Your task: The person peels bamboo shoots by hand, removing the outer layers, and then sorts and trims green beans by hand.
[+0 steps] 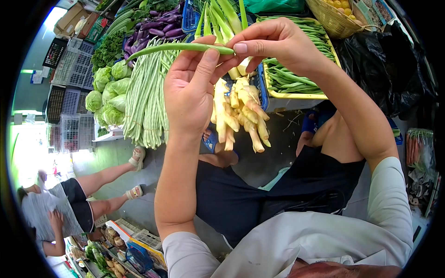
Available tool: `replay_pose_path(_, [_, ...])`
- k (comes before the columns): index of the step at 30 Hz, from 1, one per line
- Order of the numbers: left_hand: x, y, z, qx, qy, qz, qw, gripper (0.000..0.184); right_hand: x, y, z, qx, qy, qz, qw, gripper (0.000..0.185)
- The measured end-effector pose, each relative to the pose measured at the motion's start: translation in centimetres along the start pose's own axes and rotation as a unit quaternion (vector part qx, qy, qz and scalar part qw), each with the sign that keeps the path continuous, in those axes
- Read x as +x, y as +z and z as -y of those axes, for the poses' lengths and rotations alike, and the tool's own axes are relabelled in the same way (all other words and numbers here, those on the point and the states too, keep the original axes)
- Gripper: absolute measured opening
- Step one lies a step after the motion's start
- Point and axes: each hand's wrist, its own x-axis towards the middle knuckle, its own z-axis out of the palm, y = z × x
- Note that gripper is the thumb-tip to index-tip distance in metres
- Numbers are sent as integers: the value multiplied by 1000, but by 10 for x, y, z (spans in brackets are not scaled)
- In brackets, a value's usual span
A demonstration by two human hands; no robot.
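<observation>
A long green bean (171, 47) lies crosswise in front of me, its thin curved tip pointing left. My left hand (192, 92) holds it, thumb pressed over the pod and fingers behind. At the bean's right end, the thumb and forefinger of my right hand (273, 46) pinch it. Behind that hand stands a yellow-rimmed crate of green beans (301, 51). Below my hands are knobbly pieces of ginger (245, 109), partly covered by the left hand. Bundled long beans (148, 97) hang just left of my left wrist.
Purple eggplants (155, 30) and round green lettuces (111, 92) lie to the left. A wicker basket (336, 21) and a black plastic bag (375, 65) are at the right. Another person (60, 204) stands at the far left, near stacked plastic crates (74, 65).
</observation>
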Motion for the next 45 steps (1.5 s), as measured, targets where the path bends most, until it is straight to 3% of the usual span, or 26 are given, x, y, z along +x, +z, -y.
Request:
replay_pose_path(17, [2,2,5,78,33,-15,996,24,3,7,-3,-13,16,-24,999,28])
replay_pose_path(21, [1,3,5,139,24,-39,989,28,2,2,-11,-90,-30,-3,996,27])
replay_pose_path(24, [3,5,9,165,2,-27,986,31,3,-14,-13,-208,-54,-19,976,23])
replay_pose_path(25, [4,7,8,176,-9,-12,984,40,6,-29,-12,-256,-57,-50,964,23])
replay_pose_path(28, [6,11,10,240,-30,-22,970,48,8,-107,-23,-398,-69,-100,909,23])
replay_pose_path(30, [6,7,17,272,-32,2,962,52,-8,-153,-26,-574,-112,-119,803,26])
replay_pose_path(34, [2,11,19,308,-42,32,950,51,-35,-207,-51,-551,1,-163,818,27])
replay_pose_path(36, [4,14,21,300,-50,47,951,49,-45,-215,-61,-583,96,-157,792,27])
replay_pose_path(42, [11,20,33,317,-38,58,946,47,-42,-230,-103,-630,141,-139,751,24])
replay_pose_path(45, [11,22,39,317,-35,47,947,45,-29,-213,-109,-623,44,-157,765,39])
